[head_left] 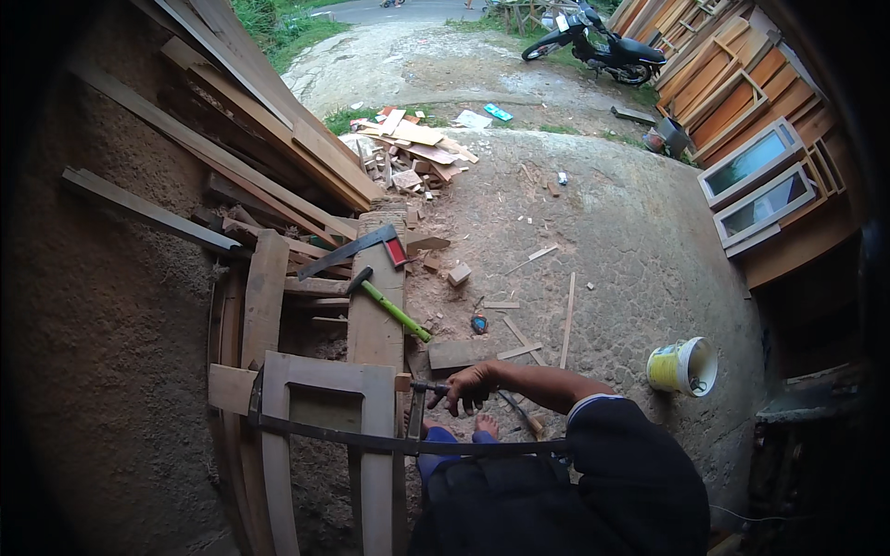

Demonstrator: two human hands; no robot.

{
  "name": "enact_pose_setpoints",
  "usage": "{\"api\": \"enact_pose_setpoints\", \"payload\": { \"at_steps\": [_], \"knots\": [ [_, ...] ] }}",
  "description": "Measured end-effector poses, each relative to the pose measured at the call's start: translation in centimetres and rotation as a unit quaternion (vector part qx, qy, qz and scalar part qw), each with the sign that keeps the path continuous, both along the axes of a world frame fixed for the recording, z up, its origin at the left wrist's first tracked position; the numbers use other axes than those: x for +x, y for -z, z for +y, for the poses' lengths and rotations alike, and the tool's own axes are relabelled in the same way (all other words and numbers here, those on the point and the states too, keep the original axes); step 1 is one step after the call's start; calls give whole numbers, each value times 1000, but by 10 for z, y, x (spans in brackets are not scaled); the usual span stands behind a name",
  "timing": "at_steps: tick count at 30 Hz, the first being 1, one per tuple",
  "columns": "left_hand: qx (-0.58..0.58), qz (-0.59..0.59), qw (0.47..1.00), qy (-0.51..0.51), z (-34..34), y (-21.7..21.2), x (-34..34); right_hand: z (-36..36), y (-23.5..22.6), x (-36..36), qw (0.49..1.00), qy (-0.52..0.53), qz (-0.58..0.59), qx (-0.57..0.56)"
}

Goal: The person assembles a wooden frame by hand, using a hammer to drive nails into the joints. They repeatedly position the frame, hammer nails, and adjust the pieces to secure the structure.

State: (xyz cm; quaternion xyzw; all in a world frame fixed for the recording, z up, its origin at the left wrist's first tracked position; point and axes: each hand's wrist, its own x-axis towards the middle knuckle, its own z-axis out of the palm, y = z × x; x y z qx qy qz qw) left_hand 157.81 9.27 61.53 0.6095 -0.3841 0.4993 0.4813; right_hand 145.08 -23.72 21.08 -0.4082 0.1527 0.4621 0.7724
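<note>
A wooden frame (378, 422) with a rectangular opening lies across the plank bench. Spanning it is a long dark bar clamp (334, 433), its bar running on to the right past my body. The clamp's screw end presses toward a small wood block (402, 382) at the frame's right edge; another wood piece (232, 387) sits by the left jaw. My right hand (471, 385) has its fingers closed at the screw handle, one finger pointing down. My left hand does not show. Farther up the bench lie a green-handled hammer (394, 309) and a try square (352, 252) with a red-marked handle.
Long boards (269, 120) lean along the left wall. Beyond the bench is a heap of offcuts (413, 153). On the floor are a tape measure (478, 323), wood strips (568, 320) and a white-and-yellow bucket (681, 366). Window frames (756, 185) and a motorcycle (598, 46) stand at right.
</note>
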Motion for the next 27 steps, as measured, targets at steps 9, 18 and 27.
{"api": "enact_pose_setpoints", "payload": {
  "at_steps": [9, 18, 27],
  "knots": [
    [119, 907, 355, 193, -1, 322, -76, 13, -18, -3, 977, 37, -80, -195],
    [-254, 854, 419, 175, -71, 401, -87, 61, -27, -19, 702, 73, -245, -665],
    [-271, 838, 453, 137, -82, 391, -88, -1, -7, -3, 999, 22, -36, 35]
  ]
}}
